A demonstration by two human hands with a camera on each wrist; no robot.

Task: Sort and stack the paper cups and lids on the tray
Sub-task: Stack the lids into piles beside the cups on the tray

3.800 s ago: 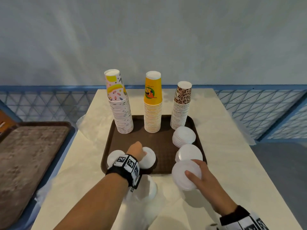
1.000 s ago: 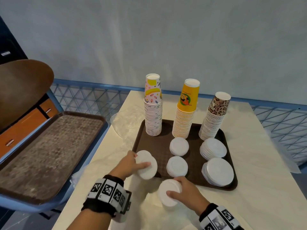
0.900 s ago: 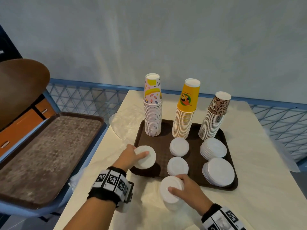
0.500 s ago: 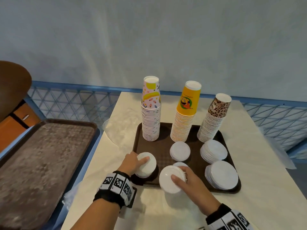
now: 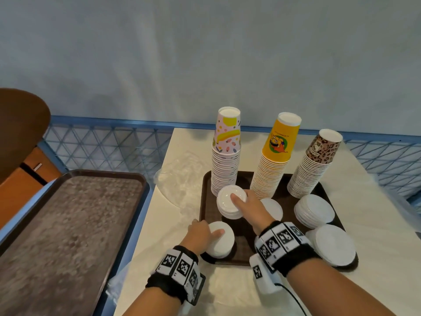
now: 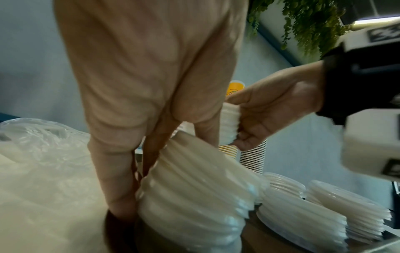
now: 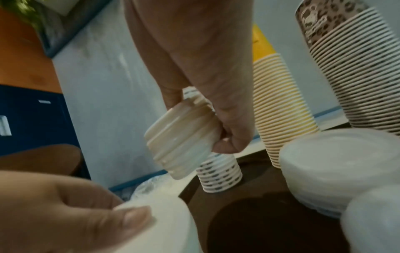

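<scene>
Cream tabletop [image 5: 376,201] carried the brown tray [image 5: 206,192]. Right hand [image 5: 249,205] gripped a small lid stack [image 5: 231,205] above the tray's far-left area; left hand [image 5: 200,233] held another lid pile [image 5: 222,239] at the near-left corner. Placing lids seemed underway; setting this stack down squarely looked next.

Three upright cup stacks [image 5: 271,160], white lid stacks [image 5: 314,212] in front, brown tray [image 5: 208,201]

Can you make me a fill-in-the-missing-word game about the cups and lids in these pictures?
1. The tray holds ____ tall stacks of paper cups.
2. The middle cup stack is coloured ____.
3. The right hand holds a stack of white ____ above the tray.
4. The left hand grips the lid stack at the tray's near-____ corner.

Missing words: three; yellow; lids; left
</scene>
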